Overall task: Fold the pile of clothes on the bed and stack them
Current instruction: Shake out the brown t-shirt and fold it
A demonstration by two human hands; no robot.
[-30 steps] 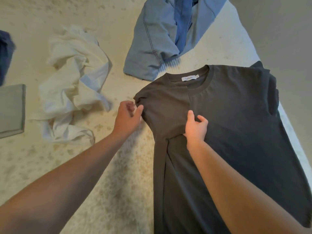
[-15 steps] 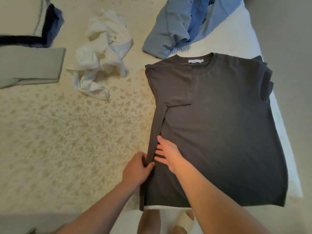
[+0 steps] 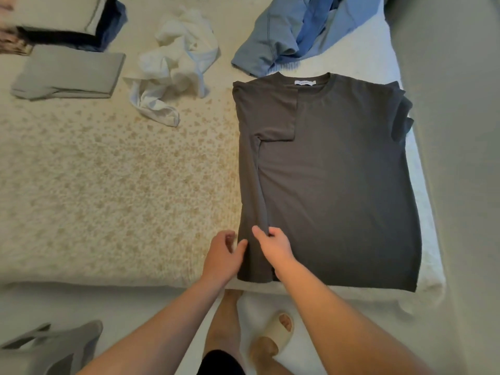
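While dark t-shirt (image 3: 338, 185) lies flat on bed (image 3: 108, 185), right hand (image 3: 273, 246) pinches its folded left edge; left hand (image 3: 223, 257) loosely curled, touching edge.

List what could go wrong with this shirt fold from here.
1. The shirt lies close to the bed's right edge, and its right sleeve sits bunched there; folding that side may let cloth slip over the edge.
2. Both hands work only the hem end of the left fold, so the folded sleeve further up could shift or crease.
3. The white garment lies crumpled nearby and could get caught if the shirt slides left.
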